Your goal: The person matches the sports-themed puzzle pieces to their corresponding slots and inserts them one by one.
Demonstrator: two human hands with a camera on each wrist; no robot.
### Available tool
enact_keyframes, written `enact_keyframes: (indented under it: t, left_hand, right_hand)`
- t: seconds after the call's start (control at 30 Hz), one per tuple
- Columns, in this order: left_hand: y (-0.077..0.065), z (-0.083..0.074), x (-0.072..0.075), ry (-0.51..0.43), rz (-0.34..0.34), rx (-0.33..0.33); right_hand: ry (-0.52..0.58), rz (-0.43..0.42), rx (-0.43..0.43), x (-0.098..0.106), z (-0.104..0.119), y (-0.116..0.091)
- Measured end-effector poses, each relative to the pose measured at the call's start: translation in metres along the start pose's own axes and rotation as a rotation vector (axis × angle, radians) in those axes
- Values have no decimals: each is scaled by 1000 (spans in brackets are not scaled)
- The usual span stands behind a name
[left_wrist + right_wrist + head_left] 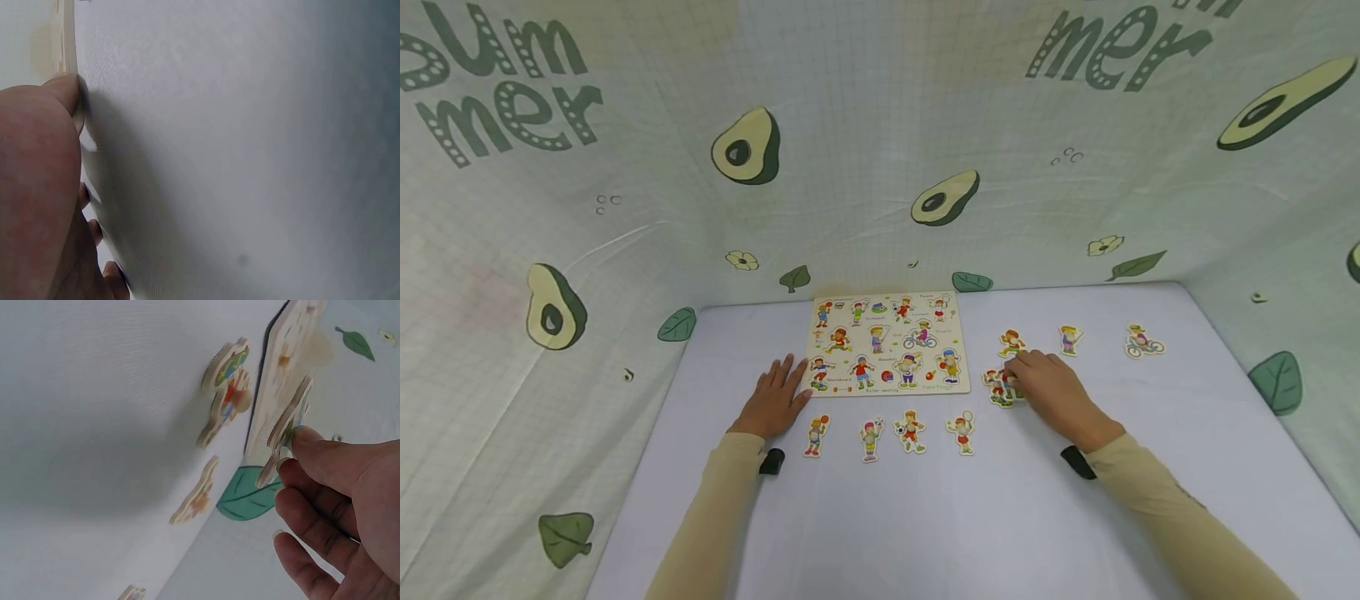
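Note:
A wooden puzzle board (956, 337) printed with children playing sports lies at the back of the table. My left hand (772, 398) rests flat with spread fingers at its left edge, fingertips right at the rim. To the right of the board, my right hand (1054, 393) reaches over a small cluster of figure pieces (997, 388). Seen from the right wrist, its thumb and fingers pinch one wooden figure piece (290, 415) by a side, held up off the table. Two overlapping pieces (220, 411) lie beyond it. The held figure's picture is mostly hidden, being edge-on.
Four-sided white table; in front of the board lie several pieces, among them a soccer player (910, 432) and a tennis player (962, 433). A runner (1011, 340), a figure with a stick (1069, 340) and a cyclist (1142, 342) lie rightward. A printed curtain (850, 225) stands behind.

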State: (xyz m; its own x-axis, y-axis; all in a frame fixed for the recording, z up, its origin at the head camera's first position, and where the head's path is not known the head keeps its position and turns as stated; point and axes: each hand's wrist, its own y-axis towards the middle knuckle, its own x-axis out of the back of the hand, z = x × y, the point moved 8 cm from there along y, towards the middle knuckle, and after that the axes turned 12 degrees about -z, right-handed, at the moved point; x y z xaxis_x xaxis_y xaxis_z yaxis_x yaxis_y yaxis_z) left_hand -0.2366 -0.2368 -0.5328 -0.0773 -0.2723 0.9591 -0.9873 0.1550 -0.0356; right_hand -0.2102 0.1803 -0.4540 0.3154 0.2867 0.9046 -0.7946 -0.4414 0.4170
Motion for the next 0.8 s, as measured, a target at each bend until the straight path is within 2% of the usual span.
enact_keyframes:
  t: [0.27, 0.57, 0.8]
  left_hand:
    - [-2, -3, 3, 1, 9, 10]
    - [1, 0, -1, 14, 24, 19]
    - [1, 2, -2, 17, 23, 20]
  right_hand:
    - [23, 17, 5, -12, 19, 23]
    - [63, -27, 77, -17, 49, 52]
    - [98, -14, 108, -26, 73, 70]
